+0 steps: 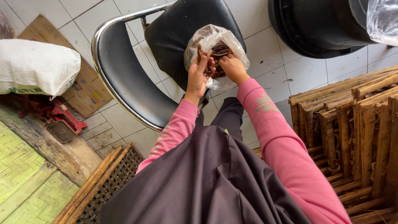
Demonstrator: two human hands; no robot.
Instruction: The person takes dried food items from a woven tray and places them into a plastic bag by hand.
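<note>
Head view. A clear bag (215, 49) of brown strips (219, 52) rests on a black chair (137, 87), mouth open toward the person. The left hand (198, 74) is closed around a few strips, their long axes running upright, away from the person. The right hand (232, 68) reaches into the bag, its fingers hidden, so their state cannot be told. The step appears to be drawing strips out; the next move calls for a firm pinch on a single strip. Wooden frames (356, 132) are stacked to the right.

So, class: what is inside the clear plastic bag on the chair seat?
The clear plastic bag holds dark brown strips; the right hand reaches in and the left hand grips some. The bag's bottom is covered by the hands.
</note>
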